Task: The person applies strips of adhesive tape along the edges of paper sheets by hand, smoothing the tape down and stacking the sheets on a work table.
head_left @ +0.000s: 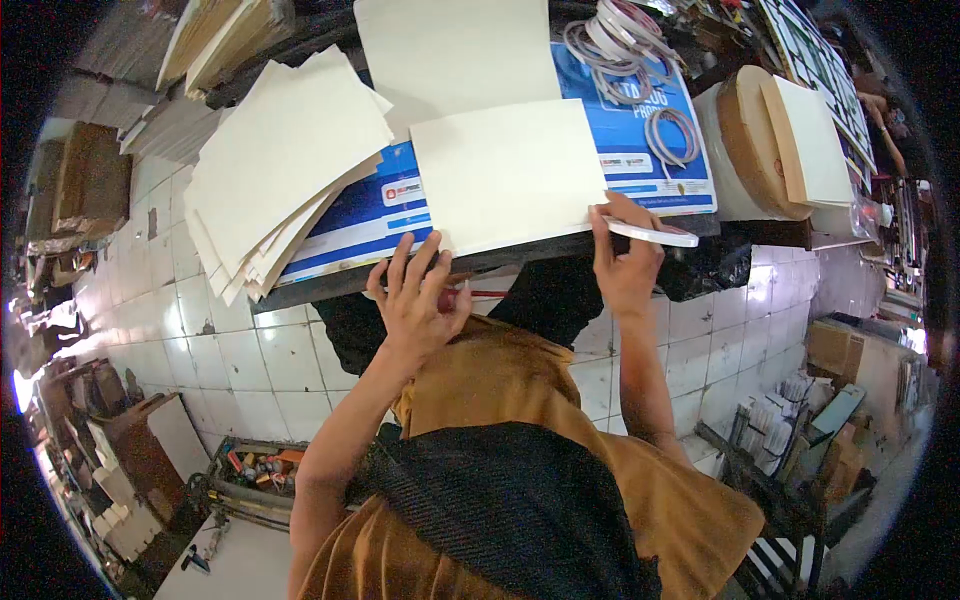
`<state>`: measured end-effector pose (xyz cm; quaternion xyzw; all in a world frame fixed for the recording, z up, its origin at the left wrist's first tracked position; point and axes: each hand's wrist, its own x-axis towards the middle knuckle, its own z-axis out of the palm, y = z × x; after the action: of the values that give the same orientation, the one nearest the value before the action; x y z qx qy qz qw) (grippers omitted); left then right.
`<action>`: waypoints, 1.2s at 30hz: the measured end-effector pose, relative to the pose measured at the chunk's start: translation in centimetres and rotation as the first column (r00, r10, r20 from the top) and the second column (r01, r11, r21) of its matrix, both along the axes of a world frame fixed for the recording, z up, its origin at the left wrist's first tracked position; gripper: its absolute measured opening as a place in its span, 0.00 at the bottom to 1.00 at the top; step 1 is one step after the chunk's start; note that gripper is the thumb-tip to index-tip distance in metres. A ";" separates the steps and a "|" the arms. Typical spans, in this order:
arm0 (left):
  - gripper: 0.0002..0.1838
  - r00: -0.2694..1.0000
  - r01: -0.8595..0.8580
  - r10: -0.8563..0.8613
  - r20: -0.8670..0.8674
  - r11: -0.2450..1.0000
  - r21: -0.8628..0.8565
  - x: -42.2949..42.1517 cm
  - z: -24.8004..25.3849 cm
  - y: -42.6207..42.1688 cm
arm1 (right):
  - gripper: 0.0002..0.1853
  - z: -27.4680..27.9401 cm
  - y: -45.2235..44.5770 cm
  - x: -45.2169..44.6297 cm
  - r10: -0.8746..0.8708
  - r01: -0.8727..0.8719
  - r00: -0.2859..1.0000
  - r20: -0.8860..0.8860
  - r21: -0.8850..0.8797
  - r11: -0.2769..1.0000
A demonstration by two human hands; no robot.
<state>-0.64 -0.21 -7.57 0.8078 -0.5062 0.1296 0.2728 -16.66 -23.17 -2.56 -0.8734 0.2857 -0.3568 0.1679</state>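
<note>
A cream sheet of card (510,180) lies at the near edge of the table. The fingers of my left hand (415,295) are spread, their tips at the sheet's lower left corner. Something small and red (450,298) shows beside that palm; whether the hand touches it I cannot tell. My right hand (630,262) grips a narrow roll of white tape (652,234) at the sheet's lower right corner. Its fingertips and thumb are close to the sheet's edge.
A fanned stack of cream sheets (285,165) lies left, another large sheet (455,50) behind. Beneath is a blue printed board (635,190). Several tape rolls (615,45) are piled at the back right, with one loose roll (672,138) nearer. A round brown block (755,145) stands further right.
</note>
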 end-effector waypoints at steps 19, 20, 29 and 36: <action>0.24 0.974 -0.220 0.227 0.008 0.935 0.279 0.6 6.9 -0.6 | 0.10 -0.4 3.6 1.6 0.008 -0.011 0.992 -0.123 -0.026 1.000; 0.24 0.990 -0.119 0.134 -0.047 0.961 0.251 0.3 6.8 -1.7 | 0.10 -0.5 4.8 2.1 0.044 -0.044 0.993 -0.113 -0.002 0.999; 0.27 0.985 0.120 -0.076 -0.152 0.946 0.303 -2.2 4.4 -7.5 | 0.11 0.6 5.6 -0.9 -0.166 0.070 0.971 0.174 0.457 0.887; 0.33 0.987 0.056 -0.009 -0.160 0.956 0.287 -3.4 4.3 -8.8 | 0.16 -0.5 5.3 -1.1 -0.178 0.099 0.978 0.105 0.518 0.849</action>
<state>-4.01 -8.98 -3.31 0.8383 -0.5099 -0.0148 0.1922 -17.74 -17.86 -3.01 -0.7456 0.4188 -0.3439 0.3877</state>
